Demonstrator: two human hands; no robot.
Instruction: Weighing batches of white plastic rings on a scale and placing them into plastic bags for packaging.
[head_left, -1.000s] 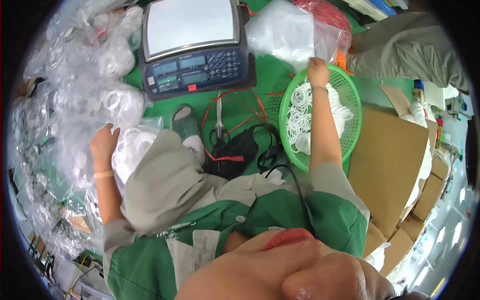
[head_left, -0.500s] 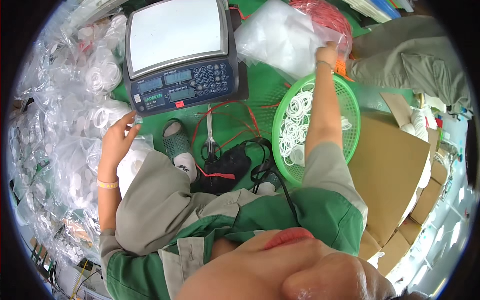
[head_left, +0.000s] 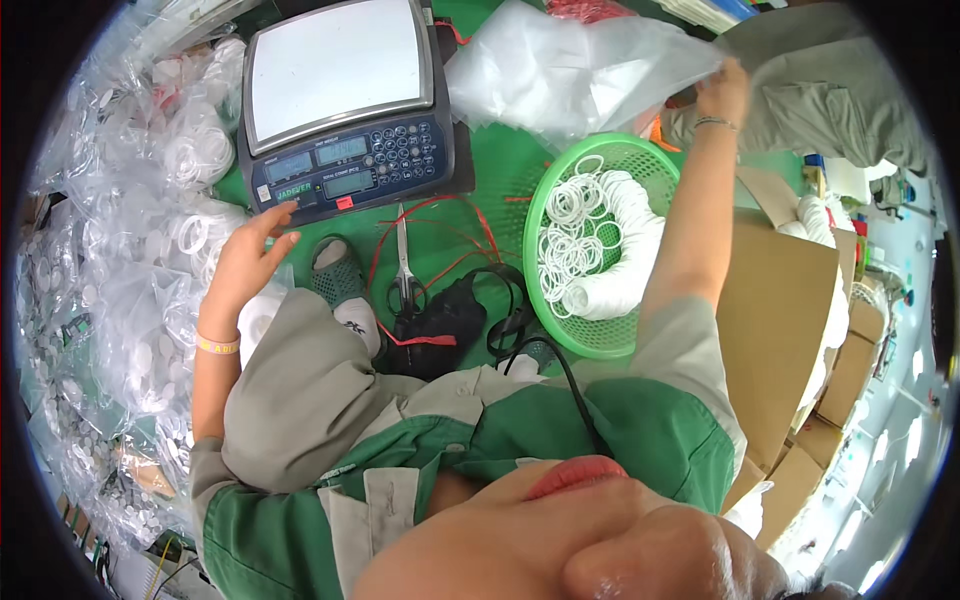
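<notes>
Clear plastic bag (head_left: pixel 580 75) is lying at the far side of the bench, crumpled, spread roughly left to right between the counting scale (head_left: pixel 345 110) and the right hand (head_left: pixel 722 92). The right hand is reaching far and to the right, fingers pinching the bag's right edge, so the grip is closed on the film; the bag is trailing leftward from that pinch, hanging above the far rim of the green basket (head_left: pixel 545 190). The basket is sitting just nearer than the bag and is holding white rings (head_left: pixel 575 235) and a white roll of them. The left hand (head_left: pixel 250 260) is staying open, holding nothing, fingers spread, with fingertips touching the near left corner of the scale's keypad panel. It is well apart from the bag, so the right hand is the nearer one by far. Scissors (head_left: pixel 403 270) are lying on the green mat between scale and body. Heaps of bagged white rings (head_left: pixel 150 230) are filling the left side.
</notes>
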